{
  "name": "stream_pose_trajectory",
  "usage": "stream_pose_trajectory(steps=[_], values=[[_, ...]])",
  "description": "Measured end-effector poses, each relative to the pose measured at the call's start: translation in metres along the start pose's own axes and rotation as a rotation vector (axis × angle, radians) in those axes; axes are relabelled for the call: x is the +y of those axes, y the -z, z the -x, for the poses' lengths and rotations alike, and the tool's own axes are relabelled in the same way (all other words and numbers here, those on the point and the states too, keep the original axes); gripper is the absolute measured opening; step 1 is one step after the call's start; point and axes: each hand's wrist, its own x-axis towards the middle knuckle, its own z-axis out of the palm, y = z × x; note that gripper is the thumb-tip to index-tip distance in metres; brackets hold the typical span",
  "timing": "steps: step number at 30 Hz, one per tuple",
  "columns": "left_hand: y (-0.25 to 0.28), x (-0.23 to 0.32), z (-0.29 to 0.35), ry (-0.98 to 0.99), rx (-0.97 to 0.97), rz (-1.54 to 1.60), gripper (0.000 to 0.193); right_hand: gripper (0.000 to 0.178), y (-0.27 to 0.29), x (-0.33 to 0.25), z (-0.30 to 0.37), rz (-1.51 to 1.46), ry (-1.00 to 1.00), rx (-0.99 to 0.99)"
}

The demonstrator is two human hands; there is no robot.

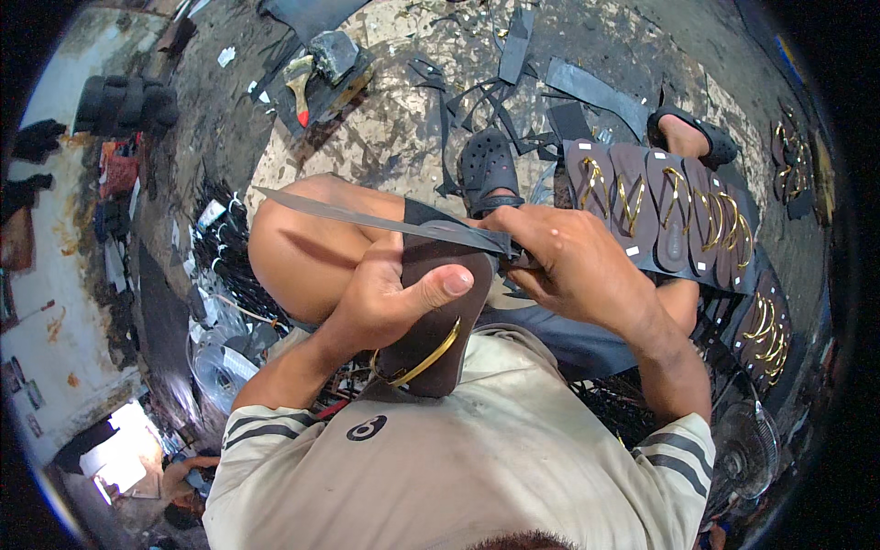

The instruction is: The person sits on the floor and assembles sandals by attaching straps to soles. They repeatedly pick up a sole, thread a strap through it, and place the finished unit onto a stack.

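Observation:
My left hand [390, 289] grips a dark brown sandal [445, 307] with a gold strap, its thumb lying across the footbed. The heel end of the sandal is against my shirt. My right hand [559, 252] is closed round the handle of a long knife [357, 218]. Its grey blade points left and crosses the far end of the sandal. A black sheet edge [420, 213] sticks out beyond the blade there. The knife's handle is mostly hidden by my fingers.
Several finished sandals with gold straps [674, 213] lie in a row at the right. A brush [298, 87] rests beside a dark block [335, 55] at the back left. Black offcuts [477, 105] litter the floor. A fan [747, 440] stands at the lower right.

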Motion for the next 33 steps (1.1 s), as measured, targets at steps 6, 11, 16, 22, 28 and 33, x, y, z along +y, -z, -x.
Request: stream_pose_trajectory(steps=[6,11,16,22,28,33], values=[[0.001,0.002,0.005,0.106,-0.105,-0.039,0.042,0.032,0.031,-0.003,0.002,-0.096,-0.016,-0.223],[-0.008,0.006,-0.003,0.15,-0.199,-0.121,0.044,0.032,0.025,0.009,0.005,-0.123,0.002,-0.219],[-0.015,0.002,-0.006,0.046,-0.255,-0.244,0.053,0.043,0.042,0.0,-0.019,-0.149,0.104,-0.419],[0.036,-0.029,-0.013,-0.036,-0.415,-0.222,0.073,0.059,0.069,0.014,0.02,-0.129,0.073,-0.121],[0.01,0.01,-0.02,-0.66,-0.207,0.778,0.09,0.049,-0.026,0.059,0.044,0.009,-0.109,0.845],[-0.026,-0.051,-0.079,-0.388,0.585,0.407,0.038,0.047,-0.073,0.015,0.02,-0.301,-0.192,0.42]])
